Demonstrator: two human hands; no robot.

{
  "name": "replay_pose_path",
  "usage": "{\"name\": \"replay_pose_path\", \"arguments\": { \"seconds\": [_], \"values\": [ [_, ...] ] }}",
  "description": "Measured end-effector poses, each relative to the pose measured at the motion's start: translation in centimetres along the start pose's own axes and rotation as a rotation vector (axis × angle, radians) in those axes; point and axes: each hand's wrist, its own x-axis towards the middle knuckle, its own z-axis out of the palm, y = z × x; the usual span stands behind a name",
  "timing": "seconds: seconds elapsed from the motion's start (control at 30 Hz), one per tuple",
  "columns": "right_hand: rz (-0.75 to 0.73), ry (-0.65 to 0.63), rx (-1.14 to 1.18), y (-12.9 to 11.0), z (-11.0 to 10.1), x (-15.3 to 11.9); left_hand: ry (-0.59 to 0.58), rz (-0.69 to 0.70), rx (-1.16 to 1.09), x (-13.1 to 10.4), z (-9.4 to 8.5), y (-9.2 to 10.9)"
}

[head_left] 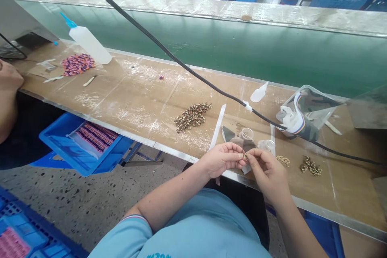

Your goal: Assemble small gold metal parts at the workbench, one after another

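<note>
At the table's [139,100] near edge, your left hand [222,160] and right hand [269,173] meet, the fingers of each pinching a small gold piece [244,156] between them, probably because so tiny a part needs steadying from both sides. To the right lie tan beads [283,161] and a small dark-and-gold cluster [311,166], seemingly set apart for easy reach. Farther off, a larger dark-and-gold heap [192,118] lies left of a white strip [218,127], perhaps a divider, before the green belt [211,40].
</note>
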Motion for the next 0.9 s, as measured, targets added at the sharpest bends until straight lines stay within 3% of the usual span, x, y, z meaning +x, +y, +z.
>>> {"name": "replay_pose_path", "arguments": {
  "seconds": [0.3,0.7,0.9],
  "values": [
    [-0.161,0.011,-0.148,-0.08,-0.42,0.32,-0.017,-0.002,-0.003,0.08,-0.03,0.05],
    [-0.173,-0.025,-0.178,0.05,-0.57,0.33,-0.011,0.016,0.038,0.05,-0.2,-0.19],
    [-0.246,-0.037,-0.229,-0.06,-0.71,0.28,-0.003,0.043,0.061,0.03,-0.12,-0.41]
  ]
}}
